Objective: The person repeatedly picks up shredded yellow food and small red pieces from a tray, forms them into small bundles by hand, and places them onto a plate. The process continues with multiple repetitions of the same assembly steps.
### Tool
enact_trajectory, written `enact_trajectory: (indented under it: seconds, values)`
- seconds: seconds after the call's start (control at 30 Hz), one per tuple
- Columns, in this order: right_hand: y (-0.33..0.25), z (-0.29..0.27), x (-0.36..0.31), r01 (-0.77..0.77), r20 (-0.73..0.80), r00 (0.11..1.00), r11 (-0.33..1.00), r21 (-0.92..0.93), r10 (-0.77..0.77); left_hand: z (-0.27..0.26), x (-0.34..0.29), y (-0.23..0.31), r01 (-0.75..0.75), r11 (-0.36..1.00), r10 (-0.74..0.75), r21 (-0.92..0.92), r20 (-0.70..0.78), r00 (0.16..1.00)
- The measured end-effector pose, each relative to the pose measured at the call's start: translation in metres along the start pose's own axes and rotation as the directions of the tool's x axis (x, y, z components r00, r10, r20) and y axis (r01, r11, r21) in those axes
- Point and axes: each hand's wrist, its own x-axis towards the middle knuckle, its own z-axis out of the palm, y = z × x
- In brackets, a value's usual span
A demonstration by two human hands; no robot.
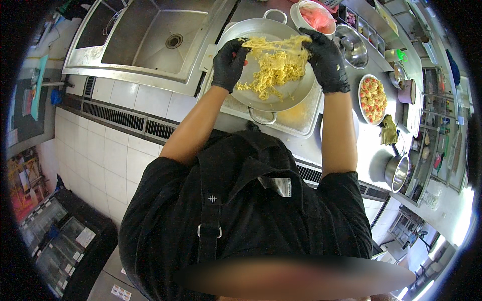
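Black gloves cover both hands. My left hand (230,65) pinches one end of a stretched yellow sheet of noodles (273,44), and my right hand (327,60) grips the other end. The stretch looks shiny and partly see-through; whether a clear plastic bag is around it, I cannot tell. Below lies a loose heap of yellow noodles (266,83) in a wide round metal pan (293,98) with loop handles. A small red spot shows by my left fingertips. The pan stands on a pale rectangular tray (296,123), with both hands above its rim.
Left of the pan is a steel sink (145,50). A white bowl of pink stuff (316,17) and a steel bowl (354,47) stand beyond my right hand. Farther right are an oval dish of food (372,100), a green cloth (388,130) and a steel pot (397,173).
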Motion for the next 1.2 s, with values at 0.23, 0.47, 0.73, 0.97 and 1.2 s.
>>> enact_trajectory:
  seconds: [0.23, 0.47, 0.73, 0.97, 1.2]
  values:
    - [0.045, 0.028, -0.045, -0.089, 0.253, 0.949, 0.928, -0.361, 0.19, 0.005, 0.011, 0.004, 0.231, 0.864, -0.162, -0.447, 0.187, 0.969]
    - [0.026, 0.043, -0.036, -0.205, 0.055, 0.979, 0.961, 0.184, 0.199, 0.016, 0.003, 0.027, 0.263, 0.965, -0.243, -0.014, 0.342, 0.908]
    - [0.054, 0.03, -0.03, 0.082, -0.129, 0.986, 0.987, -0.141, -0.101, 0.011, 0.001, 0.037, -0.131, 0.921, -0.037, 0.367, 0.418, 0.908]
    - [0.026, 0.006, -0.025, 0.207, -0.332, 0.879, 0.901, -0.381, -0.343, -0.003, 0.011, 0.034, -0.254, 0.807, 0.004, 0.533, 0.425, 0.905]
    - [-0.001, -0.004, -0.024, 0.174, -0.406, 0.849, 0.904, -0.39, -0.338, -0.017, 0.022, 0.023, -0.041, 0.787, -0.132, 0.615, 0.233, 0.964]
